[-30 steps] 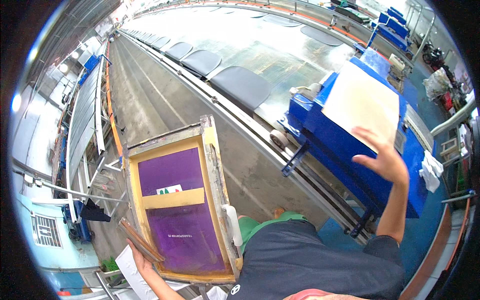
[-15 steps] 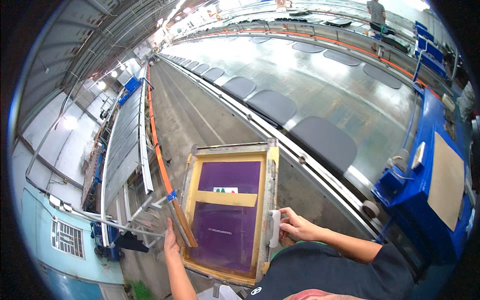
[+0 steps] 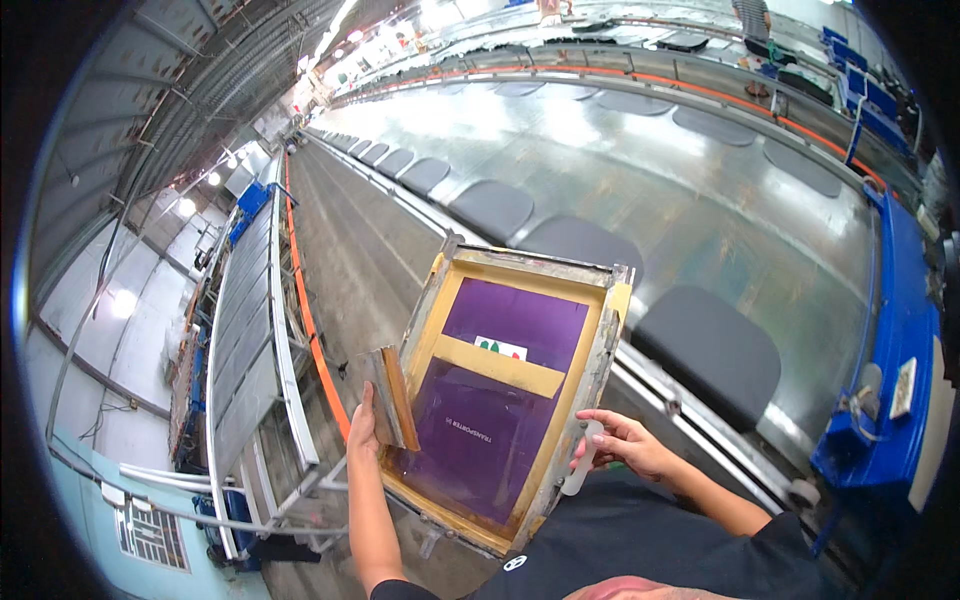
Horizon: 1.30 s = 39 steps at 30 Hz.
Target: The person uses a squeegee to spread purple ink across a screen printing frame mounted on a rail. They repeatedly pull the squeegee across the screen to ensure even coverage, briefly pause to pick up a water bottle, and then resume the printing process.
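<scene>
A screen-printing frame [image 3: 522, 265] with a purple mesh [image 3: 475, 440] hangs tilted in front of me. Tan tape runs round the mesh and in a band across it. My right hand [image 3: 635, 446] curls its fingers round the white handle [image 3: 582, 460] on the frame's right side. At the left side, my left hand [image 3: 366, 424] grips a squeegee [image 3: 395, 400] with a wooden edge, which stands upright against the frame. Whether those fingers also bear on the frame's rim is hidden behind the squeegee.
Right of the frame runs a long printing table [image 3: 700, 230] with rows of dark grey flat pieces [image 3: 705, 345] and a metal rail along its edge. A blue machine unit [image 3: 880, 370] stands at its near end. A slanted metal rack [image 3: 245, 360] lines the aisle's left.
The frame has moved right and up, toward the printing table, turning slightly clockwise. Both hands have gone with it, and the squeegee has risen along the left side.
</scene>
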Motion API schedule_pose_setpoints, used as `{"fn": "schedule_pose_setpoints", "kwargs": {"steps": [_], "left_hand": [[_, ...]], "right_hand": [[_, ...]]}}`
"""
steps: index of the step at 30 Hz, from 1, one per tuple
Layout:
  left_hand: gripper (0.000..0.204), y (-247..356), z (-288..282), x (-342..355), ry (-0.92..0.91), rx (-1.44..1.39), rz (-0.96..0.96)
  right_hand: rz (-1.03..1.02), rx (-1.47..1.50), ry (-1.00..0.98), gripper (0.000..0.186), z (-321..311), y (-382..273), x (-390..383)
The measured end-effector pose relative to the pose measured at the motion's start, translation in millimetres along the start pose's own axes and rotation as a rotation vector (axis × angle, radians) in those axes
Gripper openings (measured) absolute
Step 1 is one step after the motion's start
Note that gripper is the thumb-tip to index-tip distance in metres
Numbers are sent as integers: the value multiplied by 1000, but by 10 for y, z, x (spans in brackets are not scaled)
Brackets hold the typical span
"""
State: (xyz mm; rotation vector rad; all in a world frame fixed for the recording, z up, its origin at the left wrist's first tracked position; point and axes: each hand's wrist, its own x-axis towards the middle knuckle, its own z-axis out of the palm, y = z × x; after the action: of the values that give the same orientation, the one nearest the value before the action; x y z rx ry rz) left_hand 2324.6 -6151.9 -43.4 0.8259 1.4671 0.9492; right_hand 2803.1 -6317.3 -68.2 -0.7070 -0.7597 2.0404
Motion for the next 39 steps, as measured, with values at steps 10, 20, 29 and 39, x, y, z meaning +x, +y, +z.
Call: {"fn": "schedule_pose_setpoints", "kwargs": {"steps": [10, 20, 29, 39], "left_hand": [[73, 1095, 903, 2594, -290, -92, 26], [76, 623, 3250, 4441, -721, -239, -141], [77, -522, 4244, 5277, -895, -141, -461], [85, -905, 4234, 5494, -929, -79, -569]], "right_hand": [[-335, 34, 391, 42, -705, -838, 1634], [-492, -244, 1215, 43, -2535, -1554, 2255], [-564, -437, 1877, 26, -3986, -802, 2228], [-446, -507, 2019, 25, -3982, -361, 2278]]}}
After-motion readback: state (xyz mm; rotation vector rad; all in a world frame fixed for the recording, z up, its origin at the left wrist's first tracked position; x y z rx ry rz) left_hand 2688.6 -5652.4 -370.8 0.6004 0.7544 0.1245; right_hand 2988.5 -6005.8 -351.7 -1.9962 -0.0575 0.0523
